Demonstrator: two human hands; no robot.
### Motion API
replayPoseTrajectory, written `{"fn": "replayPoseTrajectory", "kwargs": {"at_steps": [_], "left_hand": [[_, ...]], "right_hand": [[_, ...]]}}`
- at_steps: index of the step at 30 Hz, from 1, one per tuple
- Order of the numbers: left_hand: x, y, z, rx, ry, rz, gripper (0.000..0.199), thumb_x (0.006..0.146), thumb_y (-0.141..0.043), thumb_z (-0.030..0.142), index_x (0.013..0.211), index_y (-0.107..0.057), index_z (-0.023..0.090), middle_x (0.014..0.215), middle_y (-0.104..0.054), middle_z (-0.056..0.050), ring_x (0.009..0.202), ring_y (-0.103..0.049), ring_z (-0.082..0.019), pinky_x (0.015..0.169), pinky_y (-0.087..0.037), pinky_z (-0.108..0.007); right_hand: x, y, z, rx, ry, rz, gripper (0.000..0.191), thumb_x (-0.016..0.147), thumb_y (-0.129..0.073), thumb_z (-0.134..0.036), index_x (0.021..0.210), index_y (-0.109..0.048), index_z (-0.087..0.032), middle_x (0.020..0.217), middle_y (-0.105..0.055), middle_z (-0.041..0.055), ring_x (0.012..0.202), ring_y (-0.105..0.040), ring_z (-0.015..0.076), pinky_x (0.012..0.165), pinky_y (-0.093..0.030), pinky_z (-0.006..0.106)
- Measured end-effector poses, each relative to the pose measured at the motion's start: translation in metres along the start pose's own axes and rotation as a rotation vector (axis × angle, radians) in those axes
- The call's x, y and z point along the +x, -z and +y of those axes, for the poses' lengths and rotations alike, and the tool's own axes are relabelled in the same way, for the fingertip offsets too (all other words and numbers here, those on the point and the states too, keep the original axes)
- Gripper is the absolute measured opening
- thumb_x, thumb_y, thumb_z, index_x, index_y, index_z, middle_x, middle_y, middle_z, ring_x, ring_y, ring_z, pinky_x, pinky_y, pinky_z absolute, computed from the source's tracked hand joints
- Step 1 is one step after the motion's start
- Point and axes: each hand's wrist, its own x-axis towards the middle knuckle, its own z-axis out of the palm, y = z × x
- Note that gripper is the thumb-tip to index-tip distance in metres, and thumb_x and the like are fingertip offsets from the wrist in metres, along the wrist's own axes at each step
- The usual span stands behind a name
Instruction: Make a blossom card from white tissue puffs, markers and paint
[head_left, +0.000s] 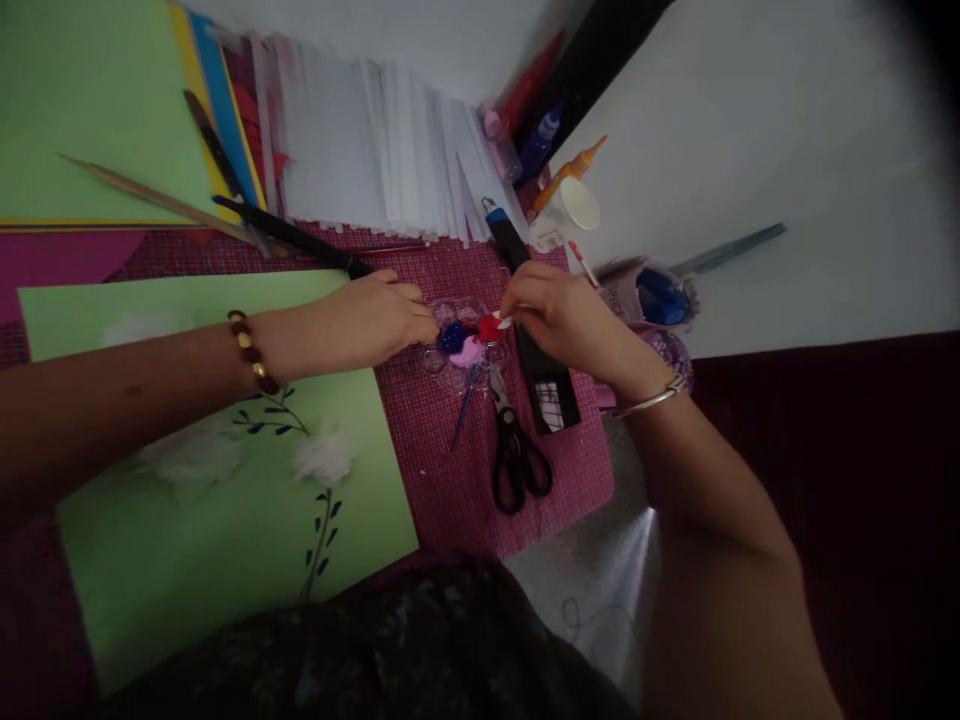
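A clear paint palette (441, 375) with dark blue, pink and red paint lies on the checked cloth. At its left edge, my left hand (367, 318) has its fingers bent together; whether they pinch the rim is hard to tell. My right hand (559, 308) pinches a small white stick (505, 323), its end at the red paint. A thin blue brush (466, 405) leans on the palette, beside black-handled scissors (516, 465). On the left lies a green sheet (247, 545) with white fluffy tufts (324, 457) and painted stems with dark leaves.
White paper strips (352, 140) lie at the back. A white cup (576, 205), an orange paint bottle (571, 172) and a black box (556, 400) are on the right. A black pen-like tool (292, 235) lies behind my left hand, near coloured sheets (97, 110).
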Motion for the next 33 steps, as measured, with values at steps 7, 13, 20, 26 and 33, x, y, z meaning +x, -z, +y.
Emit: {"fn": "replayPoseTrajectory", "kwargs": {"at_steps": [7, 13, 20, 26, 33], "left_hand": [[-0.002, 0.003, -0.004, -0.007, -0.075, 0.044, 0.019, 0.094, -0.05, 0.02, 0.099, -0.068, 0.023, 0.103, -0.072, -0.002, 0.098, -0.06, -0.022, 0.082, -0.036, -0.034], [-0.006, 0.018, 0.008, -0.23, -0.018, 0.254, 0.016, 0.091, -0.055, 0.023, 0.098, -0.069, 0.021, 0.102, -0.071, -0.006, 0.098, -0.061, -0.022, 0.088, -0.041, -0.036], [0.021, 0.035, 0.069, -1.368, 0.512, 0.621, 0.017, 0.078, -0.07, 0.032, 0.088, -0.073, 0.019, 0.079, -0.069, -0.002, 0.06, -0.054, -0.01, 0.054, -0.04, -0.024], [0.034, 0.035, 0.092, -1.813, 0.712, 0.857, 0.021, 0.064, -0.082, 0.027, 0.078, -0.073, 0.016, 0.071, -0.064, 0.0, 0.053, -0.047, -0.006, 0.048, -0.034, -0.021], [0.038, 0.047, 0.101, -1.752, 0.663, 0.907, 0.02, 0.066, -0.08, 0.031, 0.078, -0.071, 0.017, 0.074, -0.065, 0.0, 0.063, -0.054, -0.009, 0.058, -0.043, -0.022]], "right_hand": [[-0.02, -0.029, 0.004, 1.045, -0.429, 0.364, 0.02, 0.074, -0.074, -0.028, 0.078, -0.055, -0.021, 0.07, -0.061, -0.0034, 0.063, -0.053, 0.0104, 0.058, -0.041, 0.024], [-0.018, -0.039, -0.01, 1.62, -0.492, 0.364, 0.026, 0.068, -0.08, -0.026, 0.081, -0.058, -0.021, 0.067, -0.065, -0.0043, 0.061, -0.059, 0.0095, 0.061, -0.049, 0.024], [-0.008, -0.046, -0.043, 1.731, -0.376, 0.477, 0.024, 0.067, -0.081, -0.023, 0.082, -0.063, -0.021, 0.074, -0.067, -0.004, 0.066, -0.061, 0.0091, 0.063, -0.05, 0.023], [-0.001, -0.051, -0.064, 1.625, -0.302, 0.668, 0.023, 0.067, -0.082, -0.027, 0.08, -0.063, -0.022, 0.074, -0.063, -0.0045, 0.061, -0.053, 0.0085, 0.055, -0.043, 0.022], [-0.004, -0.058, -0.072, 1.391, -0.219, 0.781, 0.023, 0.075, -0.075, -0.032, 0.094, -0.062, -0.025, 0.086, -0.065, -0.002, 0.071, -0.057, 0.0119, 0.062, -0.047, 0.025]]}}
